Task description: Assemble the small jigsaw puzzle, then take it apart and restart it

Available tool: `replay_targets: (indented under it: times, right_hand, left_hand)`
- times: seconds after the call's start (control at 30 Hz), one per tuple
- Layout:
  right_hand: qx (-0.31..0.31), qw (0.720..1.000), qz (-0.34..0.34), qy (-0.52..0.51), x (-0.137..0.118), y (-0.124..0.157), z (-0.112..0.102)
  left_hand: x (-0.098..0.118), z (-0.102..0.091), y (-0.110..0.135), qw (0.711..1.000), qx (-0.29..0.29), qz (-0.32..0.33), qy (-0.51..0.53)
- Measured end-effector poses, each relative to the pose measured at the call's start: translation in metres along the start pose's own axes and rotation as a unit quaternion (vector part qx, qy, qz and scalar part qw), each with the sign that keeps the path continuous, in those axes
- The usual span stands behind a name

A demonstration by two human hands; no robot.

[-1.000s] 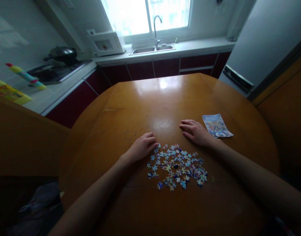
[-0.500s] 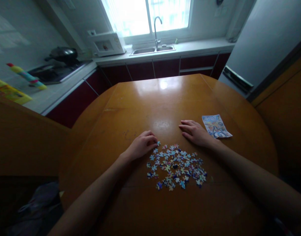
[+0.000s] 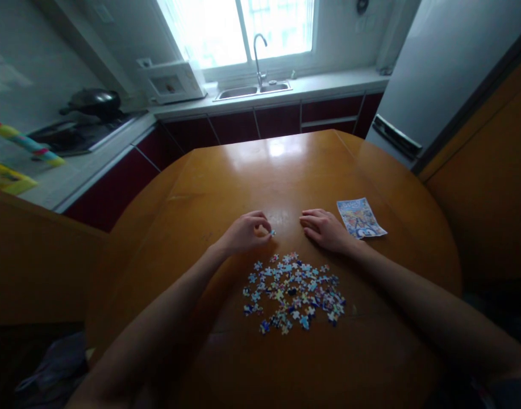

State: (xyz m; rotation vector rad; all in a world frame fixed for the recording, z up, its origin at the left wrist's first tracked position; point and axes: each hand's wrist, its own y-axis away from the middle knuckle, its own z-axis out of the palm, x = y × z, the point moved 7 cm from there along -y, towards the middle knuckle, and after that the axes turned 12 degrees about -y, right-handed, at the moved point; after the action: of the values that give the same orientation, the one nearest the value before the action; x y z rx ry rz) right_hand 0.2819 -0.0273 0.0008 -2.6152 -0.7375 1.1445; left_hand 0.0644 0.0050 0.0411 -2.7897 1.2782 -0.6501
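Observation:
Between thumb and forefinger, my left hand (image 3: 248, 232) pinches a small light-blue jigsaw piece (image 3: 273, 232), just beyond the far left of the pile. Loose jigsaw pieces (image 3: 294, 289), mostly blue, white and purple, are spread in a rough round patch on the wooden table (image 3: 217, 187). My right hand (image 3: 324, 228) lies palm down on the tabletop beyond the pile's right side, fingers stretched out and holding nothing. Right beside it is a printed picture sheet (image 3: 361, 218) in blue and orange tones.
Past the table's far edge runs a counter with a sink (image 3: 251, 91), a tap (image 3: 259, 59) and a white box-shaped appliance (image 3: 175, 82). On the left are a wok (image 3: 94, 103) on the stove and a colourful bottle (image 3: 25, 145). A grey fridge (image 3: 447, 74) stands right.
My left hand has lifted the jigsaw piece from the pile's far left edge and carried it away from me. My right hand rests in about the same place. The view has shifted slightly right.

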Motion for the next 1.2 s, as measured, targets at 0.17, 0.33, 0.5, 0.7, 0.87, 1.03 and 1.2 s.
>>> replay_targets:
  times: [0.17,0.33,0.5,0.7,0.87,1.03,1.2]
  right_hand:
    - [0.122,0.99,0.025,-0.064,0.006,-0.002,-0.026]
    - [0.106,0.99,0.023,-0.087,0.006,-0.004,-0.028]
    - [0.071,0.994,0.017,-0.083,0.008,-0.007,-0.016]
    - [0.082,0.993,0.038,-0.082,0.017,-0.008,-0.014]
    - [0.079,0.992,0.062,-0.072,0.019,-0.006,-0.014]
    - [0.083,0.991,0.072,-0.079,0.019,-0.006,-0.013]
    - [0.084,0.99,0.073,-0.083,0.018,-0.006,-0.015]
  left_hand:
    - [0.013,0.021,-0.059,1.0,0.002,0.02,0.011]
    - [0.028,0.044,-0.085,0.999,0.005,0.038,0.011]
    - [0.03,0.054,-0.085,0.999,0.018,0.037,-0.017]
    - [0.012,0.037,-0.075,0.998,0.061,-0.01,0.031]
    - [-0.007,0.022,-0.046,0.992,0.089,-0.072,0.058]
    - [-0.012,0.013,-0.009,0.99,0.079,-0.085,0.077]
    - [-0.022,-0.007,0.014,0.978,0.137,-0.124,0.096]
